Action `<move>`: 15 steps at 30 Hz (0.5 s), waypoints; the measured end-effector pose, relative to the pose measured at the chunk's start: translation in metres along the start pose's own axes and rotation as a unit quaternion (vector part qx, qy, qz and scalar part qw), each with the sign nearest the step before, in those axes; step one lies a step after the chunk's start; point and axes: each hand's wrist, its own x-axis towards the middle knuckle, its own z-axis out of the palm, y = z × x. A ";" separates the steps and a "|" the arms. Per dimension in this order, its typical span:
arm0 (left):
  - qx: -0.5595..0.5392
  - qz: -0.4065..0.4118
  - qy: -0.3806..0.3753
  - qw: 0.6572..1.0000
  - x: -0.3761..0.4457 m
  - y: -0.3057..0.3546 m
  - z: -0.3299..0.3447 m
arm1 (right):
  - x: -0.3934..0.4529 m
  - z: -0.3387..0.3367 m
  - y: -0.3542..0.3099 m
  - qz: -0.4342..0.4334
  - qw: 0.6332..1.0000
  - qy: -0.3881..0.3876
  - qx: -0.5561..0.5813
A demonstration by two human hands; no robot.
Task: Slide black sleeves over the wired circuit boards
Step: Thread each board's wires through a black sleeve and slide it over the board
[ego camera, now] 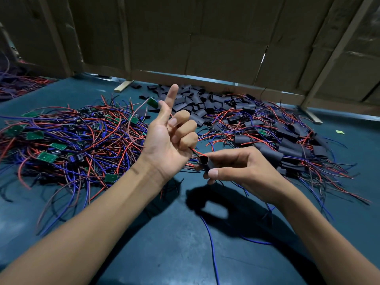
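Left hand (pixel 168 138) raised, palm up, index finger straight, other fingers curled round red wire (pixel 195 151). Right hand (pixel 236 167) pinching open-ended black sleeve (pixel 203 162), wire entering it. Left: tangle of bare green boards (pixel 47 156); right: sleeved boards (pixel 287 140); behind: loose sleeves (pixel 197 99) on teal table (pixel 164 233).

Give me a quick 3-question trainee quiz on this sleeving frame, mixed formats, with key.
1. True or false: the right hand pinches a black sleeve with its open end toward the left hand.
2. Multiple choice: the pile of bare green circuit boards lies A) on the person's left, B) on the person's right, C) against the cardboard wall.
3. Fill in: the wire running from the left hand's curled fingers into the sleeve is ____.

Key: 1 true; 2 A; 3 red
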 end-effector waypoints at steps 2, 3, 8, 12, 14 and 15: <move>-0.026 -0.004 -0.016 1.000 -0.001 0.001 0.001 | 0.000 -0.001 0.001 0.003 1.000 -0.007 -0.005; -0.032 -0.007 -0.023 0.999 -0.002 0.002 0.001 | 0.000 -0.001 0.001 0.002 1.000 -0.011 -0.009; -0.055 -0.007 -0.039 0.998 -0.003 0.003 0.002 | 0.000 -0.001 0.000 0.001 1.000 -0.022 0.003; -0.058 -0.009 -0.051 0.997 -0.004 0.005 0.001 | -0.002 0.000 0.001 -0.005 1.000 -0.021 0.010; -0.036 -0.006 -0.051 0.998 -0.004 0.004 0.001 | -0.002 0.001 0.000 -0.011 1.000 -0.023 0.017; -0.020 -0.005 -0.050 0.999 -0.005 0.003 0.002 | -0.003 0.001 -0.001 -0.015 0.999 -0.029 0.024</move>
